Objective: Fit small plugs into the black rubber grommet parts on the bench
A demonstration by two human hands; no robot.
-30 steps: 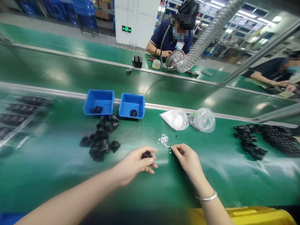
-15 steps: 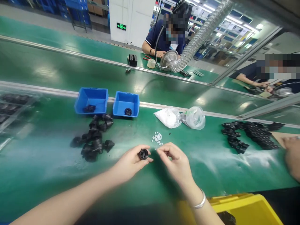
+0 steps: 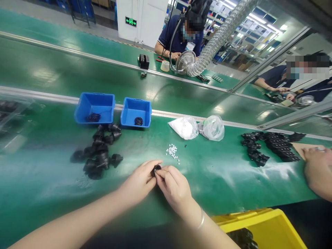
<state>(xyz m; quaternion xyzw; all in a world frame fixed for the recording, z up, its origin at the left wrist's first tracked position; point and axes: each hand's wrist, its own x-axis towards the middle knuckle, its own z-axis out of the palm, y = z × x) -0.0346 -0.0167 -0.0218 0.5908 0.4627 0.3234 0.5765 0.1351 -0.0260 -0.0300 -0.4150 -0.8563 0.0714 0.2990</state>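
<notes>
My left hand point(image 3: 138, 180) is closed around a black round fitting point(image 3: 157, 167), its open end facing up toward me. My right hand point(image 3: 174, 185) has its thumb and fingers pinched at the mouth of that fitting. A tiny pale piece shows at the right fingertips, mostly hidden by them. Just beyond the hands, loose small white pieces point(image 3: 171, 150) lie scattered on the green bench. To the left of my left hand is a heap of black fittings point(image 3: 100, 157).
Two blue bins point(image 3: 97, 103) with black parts stand behind the heap. Plastic bags point(image 3: 185, 128) lie at the back. Black parts point(image 3: 280, 147) sit in rows at right, near another person's hand point(image 3: 319, 169). A yellow crate point(image 3: 275, 224) is at lower right.
My right hand has moved left from near the white pieces to the fitting's mouth. My left hand still holds the fitting. The view has shifted slightly.
</notes>
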